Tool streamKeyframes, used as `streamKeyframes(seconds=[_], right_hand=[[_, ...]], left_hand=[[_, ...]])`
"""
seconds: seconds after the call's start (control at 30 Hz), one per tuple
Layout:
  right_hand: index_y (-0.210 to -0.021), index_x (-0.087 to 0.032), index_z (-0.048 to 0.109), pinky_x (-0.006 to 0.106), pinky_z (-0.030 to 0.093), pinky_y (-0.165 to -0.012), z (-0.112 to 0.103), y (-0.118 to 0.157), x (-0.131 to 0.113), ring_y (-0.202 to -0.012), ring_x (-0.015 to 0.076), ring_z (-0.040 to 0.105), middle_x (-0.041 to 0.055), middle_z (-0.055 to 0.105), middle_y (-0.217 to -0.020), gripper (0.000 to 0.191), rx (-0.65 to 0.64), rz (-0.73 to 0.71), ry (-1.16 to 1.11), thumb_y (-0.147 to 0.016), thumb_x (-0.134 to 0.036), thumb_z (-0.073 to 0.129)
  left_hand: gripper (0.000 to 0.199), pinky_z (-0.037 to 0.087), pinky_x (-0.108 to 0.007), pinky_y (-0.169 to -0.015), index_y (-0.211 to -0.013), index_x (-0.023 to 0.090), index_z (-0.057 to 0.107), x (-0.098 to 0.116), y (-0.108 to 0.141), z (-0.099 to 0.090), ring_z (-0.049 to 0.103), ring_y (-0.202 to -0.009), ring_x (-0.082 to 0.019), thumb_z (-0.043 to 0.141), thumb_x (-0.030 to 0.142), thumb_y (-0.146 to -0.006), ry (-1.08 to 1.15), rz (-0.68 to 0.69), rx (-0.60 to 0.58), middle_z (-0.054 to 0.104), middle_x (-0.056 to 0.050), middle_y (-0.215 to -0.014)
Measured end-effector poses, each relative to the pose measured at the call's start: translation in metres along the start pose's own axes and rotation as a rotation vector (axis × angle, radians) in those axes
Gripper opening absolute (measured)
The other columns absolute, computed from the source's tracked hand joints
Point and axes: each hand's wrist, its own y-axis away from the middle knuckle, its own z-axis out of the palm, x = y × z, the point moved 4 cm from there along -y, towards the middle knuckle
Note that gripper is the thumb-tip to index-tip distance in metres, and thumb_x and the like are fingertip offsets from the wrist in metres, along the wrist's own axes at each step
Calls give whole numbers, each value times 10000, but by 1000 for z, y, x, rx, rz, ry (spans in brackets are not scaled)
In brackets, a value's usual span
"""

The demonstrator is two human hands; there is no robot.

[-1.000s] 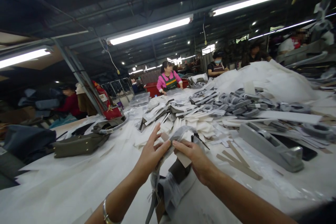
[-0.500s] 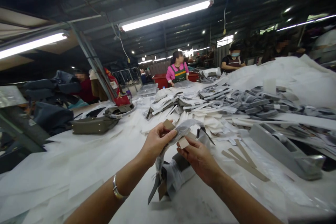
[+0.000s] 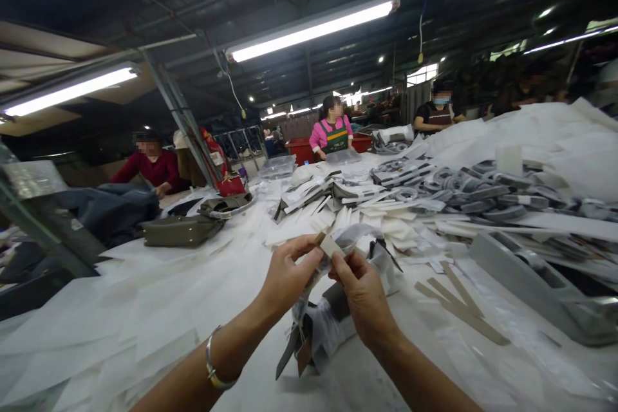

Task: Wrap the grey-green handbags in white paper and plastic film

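Olive and boxy, a bag (image 3: 183, 230) lies at nine o'clock from the hands. The left hand (image 3: 290, 273), forearm running back toward half past seven, curls its fingers, thumb and index nearly together, seemingly pinching one end of a beige strip (image 3: 332, 245). That strip sits between both hands, by a plastic-wrapped strap (image 3: 358, 230) at two o'clock. The step looks like lining strip up with strap; the next move calls for two steady pinches. The right hand (image 3: 364, 293), wrist toward five o'clock, nips the strip between thumb and bent index. Loose tan strips (image 3: 466, 317) lie at four o'clock.
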Motion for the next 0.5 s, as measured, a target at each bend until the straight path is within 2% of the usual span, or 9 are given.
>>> streamKeyframes(seconds=[0.13,0.27,0.37,0.5], right_hand=[[-947,-194,675,293,440,-741,0,3,-3,-750,151,535,22,656,-866,374,17,-12,15,-797,-527,751],[-845,-181,667,275,423,-714,1,5,-1,-719,136,528,-6,623,-742,371,31,-12,33,-777,-528,777],[-786,-169,673,278,452,-735,3,5,1,-730,141,560,0,635,-726,376,5,28,-39,-746,-517,809],[-730,-163,687,294,496,-756,5,4,-6,-724,148,576,1,641,-705,360,-50,66,-143,-689,-478,856]], left_hand=[[216,525,-295,-794,-938,176,760,6,1,-3,688,-874,-227,624,330,-873,-119,55,23,751,-47,-925],[121,523,-306,-813,-879,237,760,9,2,-6,700,-846,-219,644,265,-864,-458,189,81,761,-29,-889],[202,516,-402,-926,-1026,254,759,13,9,-1,699,-971,-280,619,237,-882,-723,321,78,760,-86,-1041],[403,449,-524,-1066,-1291,143,646,9,24,13,606,-1221,-359,474,148,-927,-843,371,39,636,-205,-1315]])
